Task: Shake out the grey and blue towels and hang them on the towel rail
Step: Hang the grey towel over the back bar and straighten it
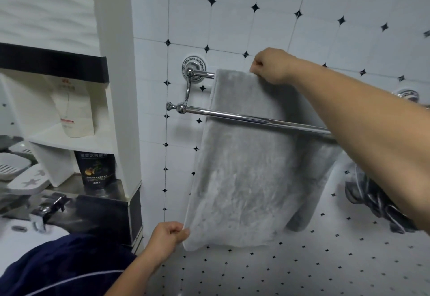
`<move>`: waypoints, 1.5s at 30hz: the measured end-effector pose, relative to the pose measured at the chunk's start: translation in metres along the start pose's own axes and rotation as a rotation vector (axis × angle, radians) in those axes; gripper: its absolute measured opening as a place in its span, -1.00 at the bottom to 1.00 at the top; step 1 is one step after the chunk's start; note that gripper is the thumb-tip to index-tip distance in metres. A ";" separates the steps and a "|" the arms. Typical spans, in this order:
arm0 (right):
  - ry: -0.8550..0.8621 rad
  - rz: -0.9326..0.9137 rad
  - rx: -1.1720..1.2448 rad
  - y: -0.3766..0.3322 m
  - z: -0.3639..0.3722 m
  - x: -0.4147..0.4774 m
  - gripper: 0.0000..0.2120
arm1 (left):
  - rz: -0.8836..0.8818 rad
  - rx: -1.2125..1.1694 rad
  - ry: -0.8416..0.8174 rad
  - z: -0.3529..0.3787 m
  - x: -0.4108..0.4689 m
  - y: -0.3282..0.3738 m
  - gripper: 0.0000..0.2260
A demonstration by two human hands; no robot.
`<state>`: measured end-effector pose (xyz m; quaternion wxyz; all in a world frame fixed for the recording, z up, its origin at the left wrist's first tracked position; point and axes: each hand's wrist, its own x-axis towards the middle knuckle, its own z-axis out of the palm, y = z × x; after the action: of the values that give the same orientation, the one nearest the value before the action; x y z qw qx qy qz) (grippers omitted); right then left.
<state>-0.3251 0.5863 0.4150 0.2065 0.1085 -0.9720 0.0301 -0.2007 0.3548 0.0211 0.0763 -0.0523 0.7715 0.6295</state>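
Observation:
The grey towel hangs over the back bar of the chrome double towel rail, draped down behind the front bar. My right hand pinches the towel's top edge at the back bar. My left hand grips the towel's lower left corner and holds it out from the wall. The dark blue towel with a white stripe lies bunched at the lower left, over the basin's edge.
A white shelf unit on the left holds a white refill pouch and a black pouch. Soap dishes and a chrome tap sit by the basin. A dark bundle lies on the tiled floor under my right arm.

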 end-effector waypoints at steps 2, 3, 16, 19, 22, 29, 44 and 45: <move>-0.028 -0.009 0.049 0.012 -0.004 -0.008 -0.78 | -0.027 -0.016 0.019 0.001 0.001 -0.001 -0.84; -0.032 -0.001 0.089 0.022 -0.007 -0.010 -0.75 | -0.036 -0.011 0.023 0.001 0.001 0.001 -0.84; 0.318 0.613 0.075 0.178 -0.027 -0.115 -0.62 | 0.817 0.200 0.585 -0.014 0.002 0.231 -0.88; 0.199 0.741 0.321 0.192 -0.021 -0.132 -0.66 | 0.814 0.518 0.765 -0.012 0.007 0.287 -0.79; 0.123 0.685 0.677 0.189 -0.012 -0.141 -0.91 | 0.754 0.775 0.848 -0.002 0.012 0.316 -0.73; 0.187 0.623 0.901 0.197 0.000 -0.144 -0.84 | 0.481 -0.094 0.414 0.003 0.046 0.339 -0.65; 0.309 0.624 0.842 0.202 -0.017 -0.141 -0.77 | 0.553 0.220 0.664 0.009 0.045 0.336 -0.72; 0.295 0.623 0.837 0.202 -0.016 -0.142 -0.77 | 0.552 0.265 0.666 0.010 0.042 0.339 -0.75</move>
<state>-0.2375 0.8126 0.3693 0.2613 -0.1169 -0.8237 0.4895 -0.3010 0.4339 0.3376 -0.3408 -0.0340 0.8130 0.4709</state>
